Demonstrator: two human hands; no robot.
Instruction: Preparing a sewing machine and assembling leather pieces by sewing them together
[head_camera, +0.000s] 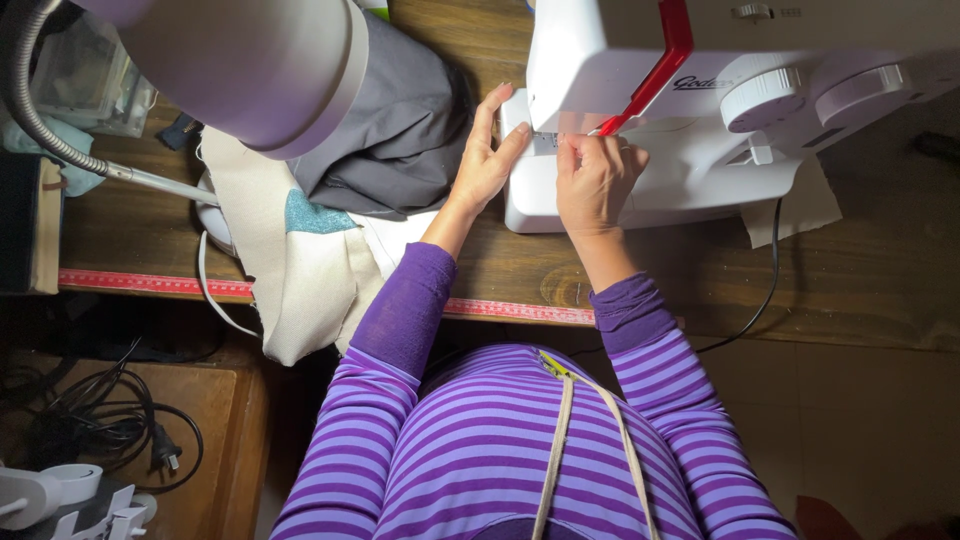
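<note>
A white sewing machine (700, 110) with a red lever stands on the wooden table (850, 280). My left hand (487, 155) rests flat against the left end of the machine's bed, fingers spread, holding nothing. My right hand (595, 175) is at the needle area under the machine's head, fingertips pinched together; what they pinch is too small to tell. Both arms wear purple striped sleeves.
Cream, grey and teal fabric (300, 250) lies heaped at the table's left and hangs over its edge. A lamp head (240, 70) on a flexible neck hangs above it. A red measuring tape (150, 284) runs along the front edge. Cables (100, 410) lie below left.
</note>
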